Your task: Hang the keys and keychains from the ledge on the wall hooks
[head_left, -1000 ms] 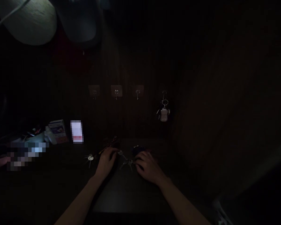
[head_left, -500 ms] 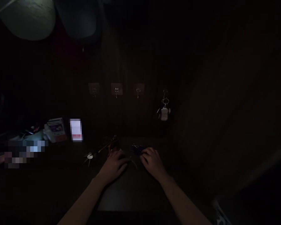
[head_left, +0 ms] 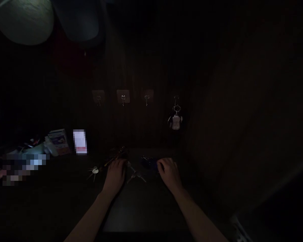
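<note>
The scene is very dim. My left hand rests low over the dark surface, fingers curled together, at the end of a bunch of keys whose blades spread to its right. Beside it on the far side lies a brown and yellow trinket, partly hidden by the hand. My right hand is curled, thumb and fingers at the edge of a dark blue item with small shiny metal parts; its exact kind is too dark to tell. Another set of keys lies left of my left hand.
Three hooks, left, middle and right, are on the wall; a fourth holds a keyring with a pale charm. A lit phone-like screen and a box stand left. Caps hang above.
My left hand has drawn back left and curled, and the keys near it have shifted left, showing more. My right hand has moved slightly right. The view has shifted a little.
</note>
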The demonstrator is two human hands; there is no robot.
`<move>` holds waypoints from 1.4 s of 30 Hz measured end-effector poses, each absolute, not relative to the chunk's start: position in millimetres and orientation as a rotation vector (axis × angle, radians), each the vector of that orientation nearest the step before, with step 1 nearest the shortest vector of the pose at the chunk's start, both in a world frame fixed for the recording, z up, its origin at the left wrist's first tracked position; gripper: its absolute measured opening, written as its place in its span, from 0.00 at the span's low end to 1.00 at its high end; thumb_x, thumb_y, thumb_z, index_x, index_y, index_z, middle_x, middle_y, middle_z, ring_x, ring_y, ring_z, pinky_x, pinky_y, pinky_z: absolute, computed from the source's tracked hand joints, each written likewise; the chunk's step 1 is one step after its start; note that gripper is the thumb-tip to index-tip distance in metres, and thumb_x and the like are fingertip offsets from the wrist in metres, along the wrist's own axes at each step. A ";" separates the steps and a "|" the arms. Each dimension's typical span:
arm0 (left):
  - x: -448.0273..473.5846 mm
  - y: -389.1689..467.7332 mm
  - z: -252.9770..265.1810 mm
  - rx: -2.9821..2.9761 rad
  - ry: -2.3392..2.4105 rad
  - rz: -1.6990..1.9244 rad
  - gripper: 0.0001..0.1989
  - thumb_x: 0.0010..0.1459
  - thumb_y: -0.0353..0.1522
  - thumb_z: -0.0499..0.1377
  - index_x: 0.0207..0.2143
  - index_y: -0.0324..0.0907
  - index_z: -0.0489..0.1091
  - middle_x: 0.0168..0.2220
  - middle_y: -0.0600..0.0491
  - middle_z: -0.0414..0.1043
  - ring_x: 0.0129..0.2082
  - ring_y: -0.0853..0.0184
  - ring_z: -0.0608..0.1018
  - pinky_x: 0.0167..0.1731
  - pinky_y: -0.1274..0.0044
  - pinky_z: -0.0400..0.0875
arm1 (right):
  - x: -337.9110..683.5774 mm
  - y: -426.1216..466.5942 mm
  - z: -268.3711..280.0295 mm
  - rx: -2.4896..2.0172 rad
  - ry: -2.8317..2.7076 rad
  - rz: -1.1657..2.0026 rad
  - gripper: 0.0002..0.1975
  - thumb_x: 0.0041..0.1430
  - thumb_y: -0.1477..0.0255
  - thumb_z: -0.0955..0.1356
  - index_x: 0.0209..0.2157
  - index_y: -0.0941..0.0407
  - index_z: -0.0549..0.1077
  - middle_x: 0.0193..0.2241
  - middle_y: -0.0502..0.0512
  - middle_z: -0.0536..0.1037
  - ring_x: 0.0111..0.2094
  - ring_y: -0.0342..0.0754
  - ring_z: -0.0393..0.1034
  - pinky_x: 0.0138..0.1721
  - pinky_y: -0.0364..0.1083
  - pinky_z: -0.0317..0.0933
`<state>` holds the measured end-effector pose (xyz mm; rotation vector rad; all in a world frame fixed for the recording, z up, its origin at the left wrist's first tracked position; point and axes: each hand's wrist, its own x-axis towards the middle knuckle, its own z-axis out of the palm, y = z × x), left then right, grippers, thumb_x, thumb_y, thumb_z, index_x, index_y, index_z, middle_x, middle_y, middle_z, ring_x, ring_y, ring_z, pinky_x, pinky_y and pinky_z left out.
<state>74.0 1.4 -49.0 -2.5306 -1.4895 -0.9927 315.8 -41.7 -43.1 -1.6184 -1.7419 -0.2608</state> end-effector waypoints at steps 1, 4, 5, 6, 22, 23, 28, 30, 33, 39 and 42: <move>73.3 3.5 -50.0 -2.467 -1.524 -1.014 0.16 0.57 0.27 0.48 0.47 0.42 0.66 0.46 0.46 0.69 0.47 0.58 0.69 0.47 0.62 0.63 | 316.4 -41.4 -43.2 -1.620 -1.732 -0.242 0.09 0.59 0.73 0.60 0.31 0.53 0.70 0.33 0.53 0.75 0.38 0.50 0.64 0.38 0.48 0.54; 72.6 6.5 -51.9 -2.385 -1.548 -1.018 0.18 0.57 0.28 0.49 0.50 0.44 0.65 0.49 0.46 0.67 0.48 0.57 0.68 0.48 0.62 0.63 | 317.1 -40.5 -44.7 -1.635 -1.717 -0.204 0.09 0.57 0.75 0.61 0.35 0.51 0.71 0.36 0.53 0.76 0.40 0.51 0.64 0.38 0.49 0.55; 72.7 6.5 -51.9 -2.381 -1.559 -1.004 0.18 0.57 0.29 0.50 0.50 0.45 0.65 0.49 0.46 0.67 0.49 0.56 0.68 0.48 0.62 0.63 | 317.0 -40.3 -45.7 -1.640 -1.718 -0.198 0.11 0.56 0.75 0.61 0.37 0.51 0.71 0.37 0.54 0.76 0.41 0.51 0.64 0.39 0.50 0.55; 72.9 6.1 -51.7 -2.380 -1.578 -0.991 0.17 0.57 0.30 0.51 0.50 0.45 0.66 0.50 0.46 0.66 0.49 0.55 0.68 0.48 0.61 0.63 | 316.9 -40.0 -46.7 -1.642 -1.727 -0.190 0.12 0.56 0.75 0.61 0.40 0.50 0.71 0.39 0.54 0.75 0.42 0.52 0.64 0.40 0.50 0.56; 76.1 -1.6 -38.0 -2.803 -1.379 -1.071 0.15 0.60 0.37 0.48 0.41 0.44 0.72 0.44 0.48 0.72 0.45 0.61 0.73 0.47 0.67 0.67 | 313.0 -42.8 -47.4 -1.594 -2.026 -0.096 0.19 0.59 0.68 0.62 0.52 0.45 0.65 0.54 0.53 0.67 0.56 0.54 0.55 0.51 0.58 0.52; 76.4 -2.2 -37.3 -2.830 -1.363 -1.075 0.15 0.60 0.36 0.48 0.40 0.44 0.73 0.43 0.48 0.73 0.44 0.61 0.74 0.46 0.68 0.67 | 312.8 -42.9 -47.5 -1.583 -2.033 -0.102 0.17 0.59 0.68 0.63 0.50 0.45 0.67 0.53 0.53 0.67 0.56 0.54 0.54 0.52 0.58 0.52; 77.8 -4.4 -34.5 -2.883 -1.354 -1.121 0.16 0.60 0.37 0.48 0.37 0.43 0.75 0.38 0.48 0.75 0.39 0.63 0.75 0.42 0.71 0.68 | 314.3 -42.3 -46.7 -1.578 -1.981 -0.091 0.09 0.57 0.70 0.64 0.39 0.51 0.72 0.47 0.55 0.71 0.53 0.52 0.59 0.49 0.54 0.54; 77.7 -4.9 -34.8 -2.865 -1.380 -1.132 0.16 0.60 0.37 0.49 0.36 0.42 0.75 0.37 0.48 0.75 0.38 0.63 0.76 0.41 0.71 0.69 | 316.1 -41.7 -46.5 -1.607 -1.952 -0.075 0.07 0.56 0.70 0.64 0.36 0.52 0.72 0.45 0.55 0.72 0.51 0.52 0.60 0.48 0.53 0.55; 76.9 -4.8 -36.6 -2.859 -1.396 -1.118 0.17 0.60 0.38 0.48 0.33 0.42 0.76 0.35 0.48 0.75 0.36 0.64 0.76 0.39 0.72 0.70 | 320.6 -40.9 -46.4 -1.657 -1.917 -0.069 0.05 0.56 0.71 0.64 0.34 0.52 0.72 0.44 0.54 0.72 0.51 0.52 0.60 0.47 0.52 0.54; 75.7 -4.2 -39.0 -2.871 -1.403 -1.117 0.18 0.60 0.38 0.47 0.32 0.43 0.76 0.35 0.50 0.75 0.37 0.65 0.76 0.40 0.73 0.70 | 332.8 -41.7 -44.4 -1.795 -1.782 -0.110 0.06 0.54 0.73 0.63 0.32 0.52 0.71 0.43 0.54 0.73 0.49 0.52 0.61 0.45 0.51 0.53; 75.3 -4.6 -37.9 -2.846 -1.443 -1.072 0.19 0.61 0.38 0.46 0.32 0.43 0.76 0.36 0.49 0.75 0.37 0.64 0.76 0.39 0.73 0.69 | 336.4 -42.9 -42.8 -1.853 -1.735 -0.125 0.06 0.53 0.75 0.63 0.31 0.53 0.71 0.41 0.53 0.73 0.47 0.51 0.61 0.44 0.50 0.52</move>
